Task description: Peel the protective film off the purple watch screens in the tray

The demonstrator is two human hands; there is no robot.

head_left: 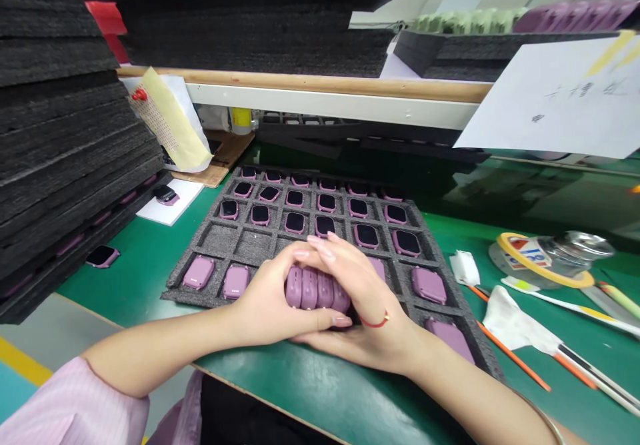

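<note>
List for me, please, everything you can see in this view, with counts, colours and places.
held watches: four, pink, between the hands over the tray
screen-up watches: about eighteen, pink with black screens, upper tray rows
screenless pink watches: about five, pink, lower tray rows
foam tray: one, dark grey, on the mat
green mat: one, green, under the tray
loose watches: two, pink and black, left of the tray
foam stacks: many, black, left and above
paper sheet: one, white, upper right
tape roll: one, yellow, right of the tray
orange sticks: at least two, orange, right of the tray
left hand: one, cupping the held watches
right hand: one, over them, red thread at the wrist
</note>
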